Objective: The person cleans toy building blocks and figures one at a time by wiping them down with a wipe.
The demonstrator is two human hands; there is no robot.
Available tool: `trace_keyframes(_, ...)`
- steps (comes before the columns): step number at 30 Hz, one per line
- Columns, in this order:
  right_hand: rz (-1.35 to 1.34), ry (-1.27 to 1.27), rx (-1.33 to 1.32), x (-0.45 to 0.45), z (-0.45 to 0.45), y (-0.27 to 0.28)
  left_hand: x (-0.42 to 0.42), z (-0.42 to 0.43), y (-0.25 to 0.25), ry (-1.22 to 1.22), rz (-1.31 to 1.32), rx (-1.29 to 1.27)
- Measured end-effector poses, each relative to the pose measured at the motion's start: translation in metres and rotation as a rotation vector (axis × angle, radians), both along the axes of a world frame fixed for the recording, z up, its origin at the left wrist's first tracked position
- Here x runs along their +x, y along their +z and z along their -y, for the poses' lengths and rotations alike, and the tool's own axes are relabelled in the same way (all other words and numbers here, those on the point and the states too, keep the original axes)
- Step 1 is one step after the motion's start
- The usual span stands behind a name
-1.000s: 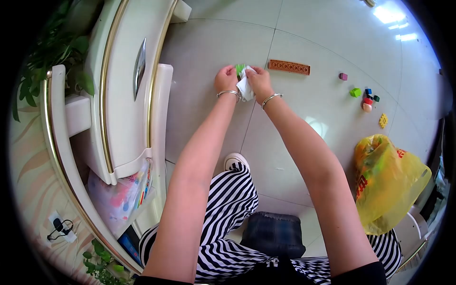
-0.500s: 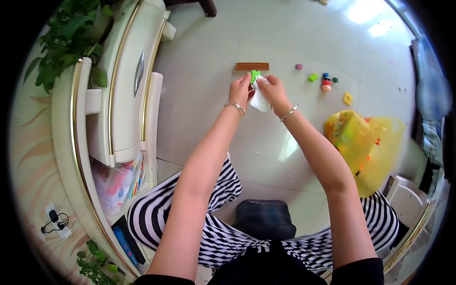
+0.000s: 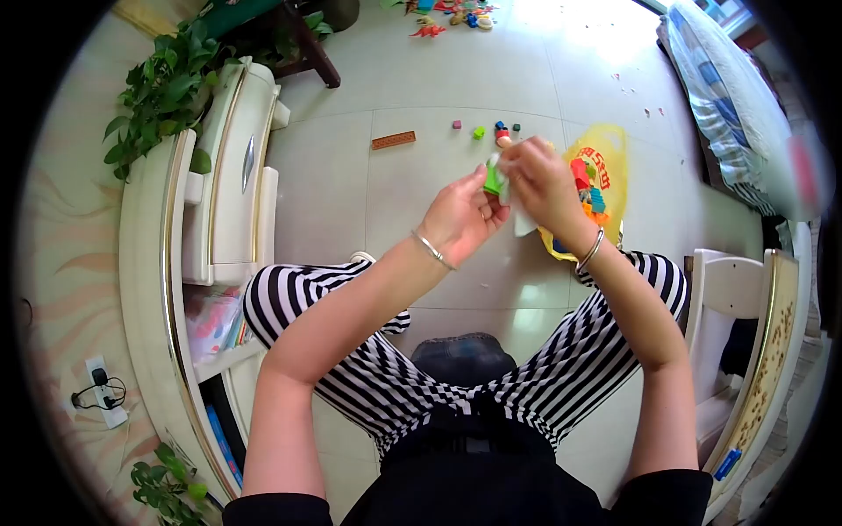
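Between the fingers of my left hand (image 3: 463, 212) is a small bright green toy piece (image 3: 492, 181). My right hand (image 3: 548, 186) is closed on a white tissue (image 3: 524, 221), which presses against the green piece and hangs below it. The right fingers are somewhat blurred, and the far side of the piece is covered. Just beyond the right hand stands a yellow plastic bag (image 3: 611, 145) with colourful toy bricks (image 3: 599, 199) showing in it. A red and peach toy figure (image 3: 503, 134) is on the floor past my fingertips.
On the tiles lie a brown brick strip (image 3: 393, 140), a pink block (image 3: 457, 124) and a green block (image 3: 479, 132). More toys (image 3: 430, 29) are farther off. A cream cabinet (image 3: 232, 175) flanks the left, a white chair (image 3: 732, 285) the right. A dark stool (image 3: 465, 358) sits between my legs.
The view has shifted, so the floor toys appear farther left. Both hands have moved right over the floor, closer to the yellow bag, still with the green piece and tissue.
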State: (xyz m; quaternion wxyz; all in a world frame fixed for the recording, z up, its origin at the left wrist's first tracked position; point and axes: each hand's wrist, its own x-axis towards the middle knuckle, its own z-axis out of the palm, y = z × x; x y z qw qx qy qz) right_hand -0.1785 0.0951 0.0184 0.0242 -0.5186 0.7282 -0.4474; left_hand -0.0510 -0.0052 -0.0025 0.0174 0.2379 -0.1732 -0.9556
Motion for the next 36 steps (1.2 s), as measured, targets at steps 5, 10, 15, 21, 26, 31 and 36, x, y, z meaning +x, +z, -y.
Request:
trace_keyframes(5, 0.074, 0.039, -0.023, 0.006, -0.024, 0.009, 0.015, -0.018, 0.012, -0.072, 0.024, -0.075)
trace_keyframes(10, 0.063, -0.085, 0.06, 0.003, -0.034, 0.001, 0.007, -0.021, 0.0, -0.136, -0.009, -0.195)
trace_keyframes(15, -0.009, 0.06, -0.07, -0.001, -0.031, 0.008, -0.001, -0.015, 0.002, -0.144, -0.061, -0.31)
trace_keyframes(21, -0.008, -0.05, 0.028, -0.008, -0.027, 0.018, -0.01, -0.009, 0.006, -0.11, -0.047, -0.157)
trace_keyframes(26, -0.048, -0.107, 0.052, -0.008, -0.026, 0.005, -0.011, -0.003, 0.003, -0.064, -0.03, -0.14)
trace_keyframes(31, 0.005, 0.091, -0.04, 0.008, -0.027, 0.005, -0.006, 0.002, -0.001, -0.065, -0.045, -0.112)
trace_keyframes(36, -0.005, 0.007, -0.031, 0.002, -0.027, 0.018, -0.005, 0.001, 0.013, -0.126, -0.041, -0.244)
